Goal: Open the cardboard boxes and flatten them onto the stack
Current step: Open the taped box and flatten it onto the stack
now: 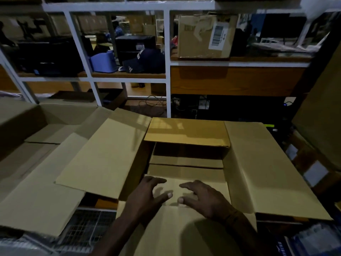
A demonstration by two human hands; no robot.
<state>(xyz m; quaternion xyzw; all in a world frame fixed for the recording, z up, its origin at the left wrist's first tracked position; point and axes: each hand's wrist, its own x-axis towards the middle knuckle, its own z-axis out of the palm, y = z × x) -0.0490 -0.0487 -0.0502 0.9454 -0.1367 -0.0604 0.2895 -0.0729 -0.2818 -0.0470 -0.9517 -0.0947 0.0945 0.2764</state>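
Note:
A large cardboard box (pixel 258 172) stands right in front of me with its four top flaps spread outward. Its left flap (pixel 103 156) and right flap lie wide; the far flap (pixel 186 132) tilts away. My left hand (pixel 147 196) and my right hand (pixel 204 196) hover side by side over the near flap (pixel 184 228), fingers apart, thumbs almost touching, holding nothing. Inside the box the bottom flaps (pixel 184 172) show a seam. A stack of flattened cardboard (pixel 36 200) lies at the left, partly under the left flap.
Another open box (pixel 46 119) sits at the far left. A white-framed shelf (pixel 167 52) behind holds a labelled carton (pixel 204 37), a cap, a blue tub and dark devices. A wire grid (pixel 88 230) lies bottom left. Tall cardboard (pixel 323 108) leans at the right.

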